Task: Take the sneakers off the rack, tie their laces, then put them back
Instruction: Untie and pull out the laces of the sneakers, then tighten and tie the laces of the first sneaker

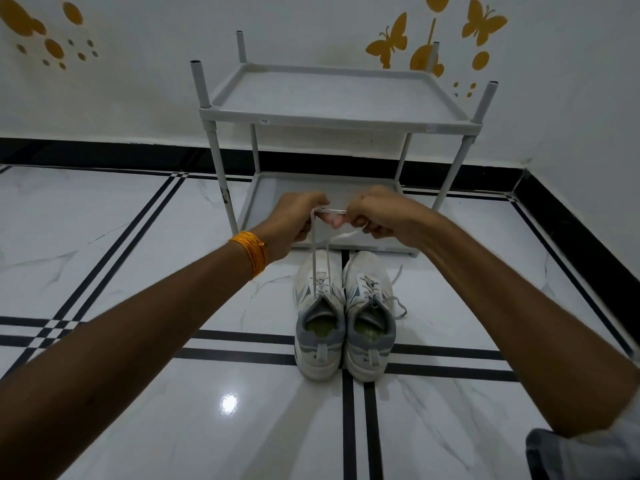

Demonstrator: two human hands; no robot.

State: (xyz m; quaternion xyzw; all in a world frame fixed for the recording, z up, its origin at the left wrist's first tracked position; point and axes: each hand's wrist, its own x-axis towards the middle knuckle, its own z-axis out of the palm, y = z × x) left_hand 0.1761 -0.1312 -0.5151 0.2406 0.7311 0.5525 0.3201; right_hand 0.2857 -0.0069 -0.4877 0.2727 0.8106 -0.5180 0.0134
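Both sneakers (344, 315) sit on the floor (138, 271) before the rack (332, 119) (shelves bare). Left hand (294, 223) and right hand (384, 216) pinch the left sneaker's laces (320, 258), raised, hiding the lower shelf's middle.

Two sneakers (344, 317), one rack (341, 112), two hands (337, 220)

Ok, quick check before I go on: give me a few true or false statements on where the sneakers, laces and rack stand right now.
1. Both sneakers stand on the floor. True.
2. The left hand and right hand hold the left sneaker's laces. True.
3. The right sneaker's lace is neatly tied. False: it trails loose.
4. One sneaker sits on the rack. False: no shoes on its shelves.
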